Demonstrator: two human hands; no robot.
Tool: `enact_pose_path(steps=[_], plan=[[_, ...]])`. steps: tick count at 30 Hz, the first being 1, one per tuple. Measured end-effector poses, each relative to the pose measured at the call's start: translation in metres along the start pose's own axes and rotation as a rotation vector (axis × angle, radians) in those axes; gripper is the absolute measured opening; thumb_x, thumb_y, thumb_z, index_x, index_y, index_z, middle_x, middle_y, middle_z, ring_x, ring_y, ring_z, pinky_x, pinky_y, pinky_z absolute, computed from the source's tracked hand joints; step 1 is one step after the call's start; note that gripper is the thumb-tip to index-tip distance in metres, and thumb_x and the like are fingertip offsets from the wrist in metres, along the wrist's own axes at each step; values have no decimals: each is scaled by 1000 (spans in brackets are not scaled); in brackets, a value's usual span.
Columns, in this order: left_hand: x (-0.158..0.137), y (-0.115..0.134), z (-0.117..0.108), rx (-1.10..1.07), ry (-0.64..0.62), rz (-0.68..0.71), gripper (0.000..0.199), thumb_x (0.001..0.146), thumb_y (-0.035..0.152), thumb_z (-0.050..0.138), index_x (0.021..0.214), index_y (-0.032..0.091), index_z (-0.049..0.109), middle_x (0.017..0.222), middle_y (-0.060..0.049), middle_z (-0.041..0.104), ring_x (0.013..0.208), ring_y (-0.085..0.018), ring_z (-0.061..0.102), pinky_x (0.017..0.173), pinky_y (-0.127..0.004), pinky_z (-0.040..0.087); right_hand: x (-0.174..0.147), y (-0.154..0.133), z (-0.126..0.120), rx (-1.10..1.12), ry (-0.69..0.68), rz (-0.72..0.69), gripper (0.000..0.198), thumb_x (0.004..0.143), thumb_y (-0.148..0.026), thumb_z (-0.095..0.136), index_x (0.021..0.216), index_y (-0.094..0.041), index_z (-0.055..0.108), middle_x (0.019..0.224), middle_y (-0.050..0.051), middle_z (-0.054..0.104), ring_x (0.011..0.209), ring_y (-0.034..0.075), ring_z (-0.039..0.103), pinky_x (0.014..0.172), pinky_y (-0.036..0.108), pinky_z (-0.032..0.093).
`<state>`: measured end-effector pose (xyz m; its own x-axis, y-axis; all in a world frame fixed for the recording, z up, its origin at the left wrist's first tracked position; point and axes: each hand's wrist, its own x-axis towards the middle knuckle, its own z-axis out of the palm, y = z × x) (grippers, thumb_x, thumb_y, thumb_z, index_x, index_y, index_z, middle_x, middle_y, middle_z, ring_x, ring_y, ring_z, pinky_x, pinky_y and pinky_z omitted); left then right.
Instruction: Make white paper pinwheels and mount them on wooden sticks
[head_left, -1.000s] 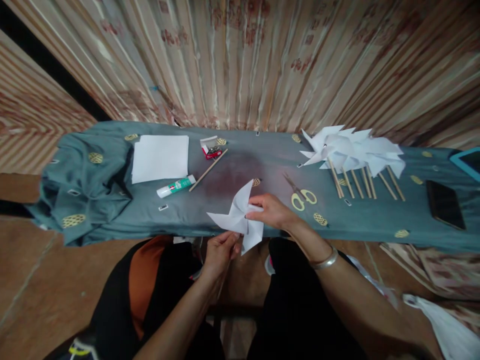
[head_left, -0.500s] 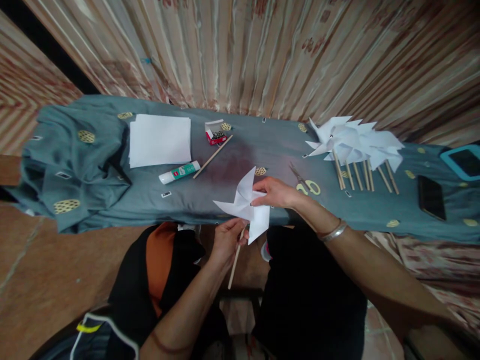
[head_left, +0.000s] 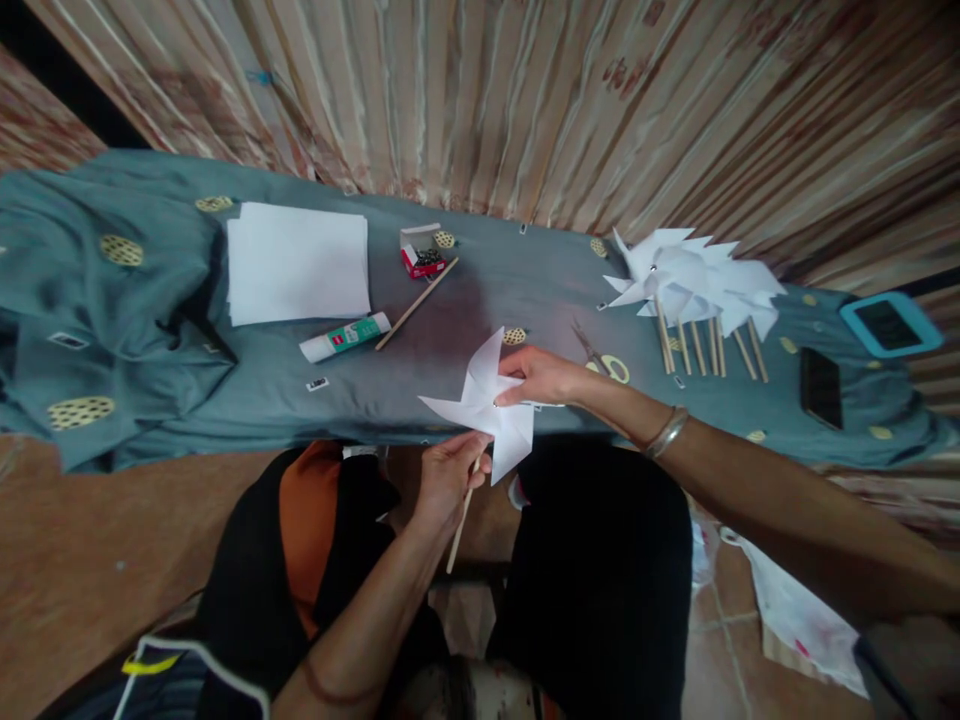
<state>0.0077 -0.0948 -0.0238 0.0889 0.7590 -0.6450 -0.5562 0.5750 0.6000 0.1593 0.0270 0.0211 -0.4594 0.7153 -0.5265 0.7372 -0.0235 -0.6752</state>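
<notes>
A white paper pinwheel (head_left: 480, 398) is held between my hands over the near edge of the cloth-covered table. My left hand (head_left: 448, 482) is closed around its thin wooden stick (head_left: 459, 532), just under the paper blades. With thumb and fingers, my right hand (head_left: 541, 376) grips the pinwheel near its centre; the fingertips partly cover the middle. Scissors with pale yellow handles (head_left: 600, 358) lie beyond the right hand. Another wooden stick (head_left: 417, 304) rests on the cloth beside a glue stick (head_left: 345, 338).
A stack of white paper (head_left: 298, 264) and an open red box of small metal pins (head_left: 423, 260) lie to the left. Several finished pinwheels (head_left: 697, 278) are piled at the right, near a dark phone (head_left: 820, 388) and a blue-framed device (head_left: 891, 324). A curtain (head_left: 480, 110) hangs behind.
The camera view has shifted slightly, so the table things appear a little to the left. Both hands keep hold of the pinwheel in nearly the same pose.
</notes>
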Motion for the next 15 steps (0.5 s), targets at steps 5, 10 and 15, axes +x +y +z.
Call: enact_pose_path(steps=[5, 10, 15], plan=[[0, -1, 0, -6, -2, 12, 32, 48, 36, 82, 62, 10, 70, 44, 0, 53, 41, -4, 38, 40, -19, 15, -4, 0, 1, 45, -9, -31, 22, 65, -23, 70, 85, -14, 74, 74, -1, 69, 73, 16, 60, 65, 23, 45], [-1, -1, 0, -16, -6, 39, 31, 48, 35, 82, 62, 10, 70, 50, -1, 57, 44, -4, 40, 40, -18, 16, -6, 3, 2, 86, -43, -41, 22, 65, -29, 71, 83, -16, 72, 75, -1, 70, 72, 15, 61, 65, 25, 47], [2, -2, 0, -23, 2, 37, 30, 47, 34, 82, 60, 10, 70, 51, -2, 57, 44, -4, 40, 39, -18, 16, -4, -1, -1, 37, -35, -34, 27, 63, -36, 75, 81, -16, 72, 72, -2, 68, 70, 16, 60, 63, 25, 45]])
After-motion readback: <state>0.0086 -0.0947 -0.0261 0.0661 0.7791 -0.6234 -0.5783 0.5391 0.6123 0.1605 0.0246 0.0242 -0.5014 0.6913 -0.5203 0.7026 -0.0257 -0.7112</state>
